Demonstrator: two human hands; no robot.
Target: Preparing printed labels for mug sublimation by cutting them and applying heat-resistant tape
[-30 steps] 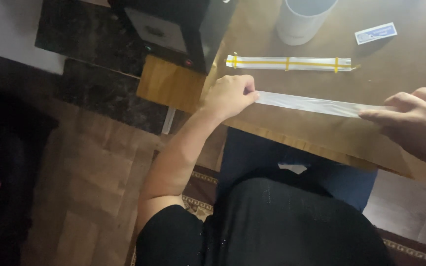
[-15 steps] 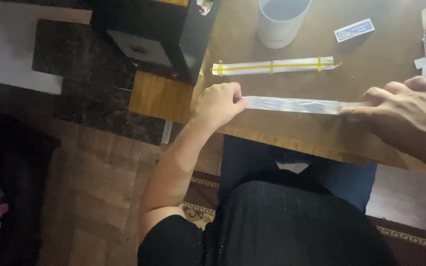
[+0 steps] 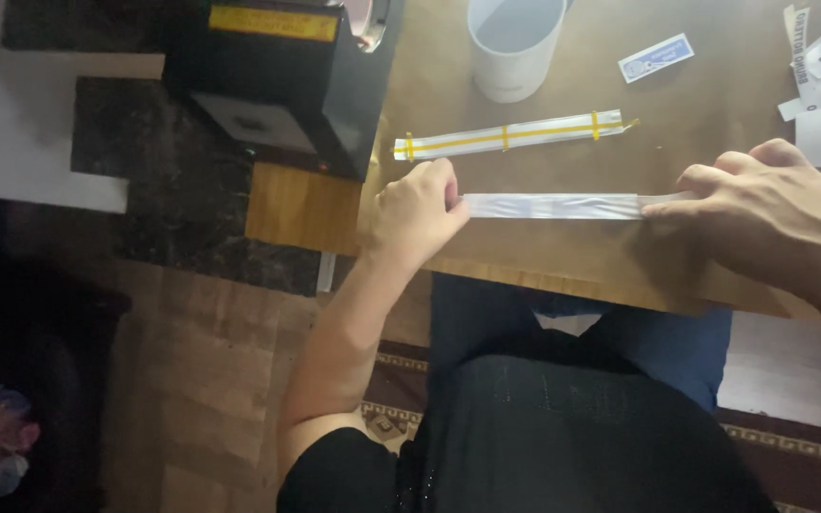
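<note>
The left hand is curled up like a loose fist, with its fingers bent and pinched shut and pointing toward 3 o'clock. Its bare arm is bent at the elbow and runs down toward 7 o'clock, back to the body. The right hand comes in from the 4 o'clock side, lies flat with its back facing up, and its fingers are stretched out toward 9 o'clock and pressed down, so the two hands sit well apart and face each other.
</note>
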